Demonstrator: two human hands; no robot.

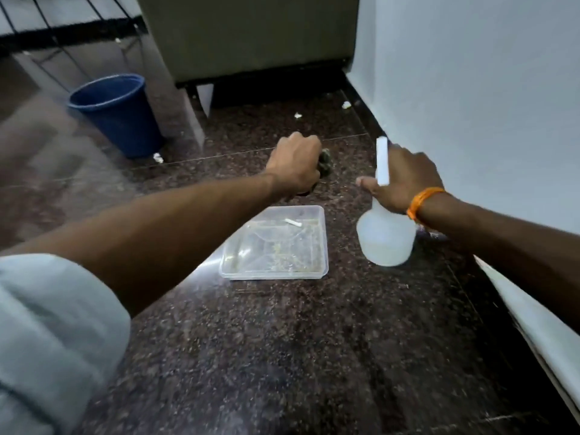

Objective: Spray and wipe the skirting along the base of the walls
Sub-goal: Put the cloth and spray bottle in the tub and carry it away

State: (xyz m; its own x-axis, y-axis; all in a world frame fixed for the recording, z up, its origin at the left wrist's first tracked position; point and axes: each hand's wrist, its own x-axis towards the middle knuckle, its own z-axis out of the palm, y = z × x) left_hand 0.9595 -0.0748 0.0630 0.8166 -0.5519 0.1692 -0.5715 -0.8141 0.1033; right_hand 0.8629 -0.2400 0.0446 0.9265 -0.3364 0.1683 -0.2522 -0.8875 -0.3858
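Dark speckled stone floor (pixel 282 340) underfoot. Clear plastic tray (pixel 273 275) lying flat near the middle, with a small white scrap (pixel 293 222) and thin bits of debris inside. Blue bucket (pixel 122 120) upright at far left, near a grey-green sofa (pixel 244 36). White paper crumb (pixel 158 157) by the bucket's base, two more farther back before the sofa. Black cables (pixel 47 26) hanging at top left.

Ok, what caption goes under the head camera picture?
Left hand grips a dark cloth on the floor; right hand holds a spray bottle beside the wall.
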